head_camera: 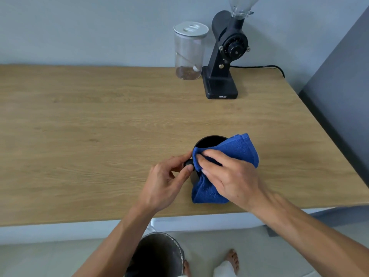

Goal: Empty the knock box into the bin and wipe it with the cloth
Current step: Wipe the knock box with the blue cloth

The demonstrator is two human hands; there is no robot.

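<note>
A black round knock box (208, 141) stands upright on the wooden table (99, 126), near its front edge. A blue cloth (237, 150) is draped over the box's right and front rim and hangs down its side. My right hand (229, 176) lies on the cloth and presses it against the rim. My left hand (167, 180) pinches the black knob at the box's left side between thumb and fingers. Much of the box is hidden by the cloth and hands. The bin (159, 254), dark inside, stands on the floor below the table edge.
At the back of the table stand a black coffee grinder (223, 62) with a cable running right and a clear jar (188, 50) with a white lid. A grey wall panel (343, 76) borders the table's right side. My feet are beside the bin.
</note>
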